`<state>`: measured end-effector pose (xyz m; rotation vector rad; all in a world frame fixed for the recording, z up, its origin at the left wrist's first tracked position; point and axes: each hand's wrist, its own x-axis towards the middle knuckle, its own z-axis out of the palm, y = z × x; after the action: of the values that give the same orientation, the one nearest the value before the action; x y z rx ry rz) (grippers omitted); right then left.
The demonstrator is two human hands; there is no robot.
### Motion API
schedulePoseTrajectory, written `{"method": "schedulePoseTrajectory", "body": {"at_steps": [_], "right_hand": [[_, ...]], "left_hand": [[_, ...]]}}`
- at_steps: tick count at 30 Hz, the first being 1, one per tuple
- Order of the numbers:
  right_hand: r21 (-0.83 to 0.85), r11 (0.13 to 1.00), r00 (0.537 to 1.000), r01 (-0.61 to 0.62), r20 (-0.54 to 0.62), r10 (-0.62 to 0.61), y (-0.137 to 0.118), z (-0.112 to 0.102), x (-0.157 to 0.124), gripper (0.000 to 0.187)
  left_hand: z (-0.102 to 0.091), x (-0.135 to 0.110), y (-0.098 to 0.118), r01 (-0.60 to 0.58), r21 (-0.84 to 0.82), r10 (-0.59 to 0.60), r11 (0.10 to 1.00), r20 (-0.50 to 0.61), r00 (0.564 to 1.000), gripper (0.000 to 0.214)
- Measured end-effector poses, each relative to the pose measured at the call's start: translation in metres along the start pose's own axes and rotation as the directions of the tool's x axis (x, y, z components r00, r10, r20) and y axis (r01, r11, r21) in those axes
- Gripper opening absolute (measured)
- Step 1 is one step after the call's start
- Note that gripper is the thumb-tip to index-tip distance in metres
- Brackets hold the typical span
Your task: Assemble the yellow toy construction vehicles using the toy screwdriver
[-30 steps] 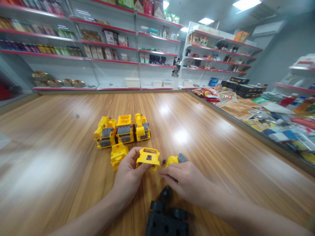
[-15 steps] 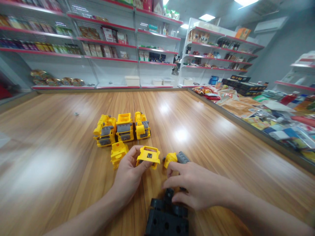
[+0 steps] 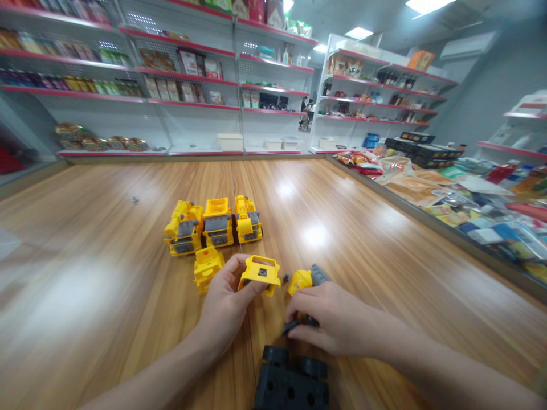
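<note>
My left hand (image 3: 224, 302) is closed on a yellow plastic toy truck cab (image 3: 261, 276), which has a dark square hole facing up. Between the thumb and fingers of my right hand (image 3: 331, 319) is a small black plastic piece (image 3: 290, 327). Just below that hand lies a black toy truck chassis (image 3: 292, 387) with wheels, partly cut off by the bottom edge. Beyond my right fingers are a yellow mixer drum (image 3: 299, 280) and a grey ridged part (image 3: 318, 275). Left of my left hand sits another yellow toy part (image 3: 207, 269).
Three yellow and grey toy construction trucks (image 3: 217, 222) stand in a row farther back on the wooden table (image 3: 363, 228). A small grey bit (image 3: 135, 199) lies at the left. Packaged goods (image 3: 427, 182) are heaped beyond the right edge, and stocked shelves (image 3: 192, 102) stand behind.
My right hand has lifted the small black piece away from the chassis and moved slightly up. My left hand keeps its hold on the yellow cab, almost still.
</note>
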<state>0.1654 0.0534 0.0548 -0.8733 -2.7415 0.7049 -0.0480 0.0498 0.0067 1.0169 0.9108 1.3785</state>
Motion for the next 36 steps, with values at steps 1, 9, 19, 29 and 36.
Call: {"method": "schedulePoseTrajectory", "body": {"at_steps": [1, 9, 19, 29, 36], "right_hand": [[0.007, 1.000, 1.000, -0.002, -0.005, 0.002, 0.001, 0.001, 0.000, 0.011], [0.021, 1.000, 0.998, 0.019, -0.068, -0.018, 0.002, 0.003, -0.002, 0.018], [0.130, 0.988, 0.883, 0.082, -0.469, -0.011, -0.004, 0.002, 0.001, 0.011], [0.071, 0.985, 0.641, 0.155, -0.766, -0.046, -0.005, 0.002, 0.000, 0.009], [0.094, 0.976, 0.745, 0.195, -0.661, -0.085, -0.009, 0.009, 0.000, 0.006]], "left_hand": [[0.000, 0.000, 0.001, 0.001, -0.005, -0.001, 1.000, -0.003, 1.000, 0.029], [0.002, -0.002, 0.002, 0.014, -0.047, -0.014, 0.999, 0.008, 1.000, 0.027], [0.001, -0.002, 0.002, 0.004, 0.009, -0.004, 1.000, 0.024, 1.000, 0.029], [0.006, -0.011, 0.011, -0.002, 0.154, -0.022, 0.988, 0.157, 0.987, 0.023], [0.005, -0.014, 0.009, -0.027, 0.171, -0.010, 0.985, 0.215, 0.977, 0.027]]}}
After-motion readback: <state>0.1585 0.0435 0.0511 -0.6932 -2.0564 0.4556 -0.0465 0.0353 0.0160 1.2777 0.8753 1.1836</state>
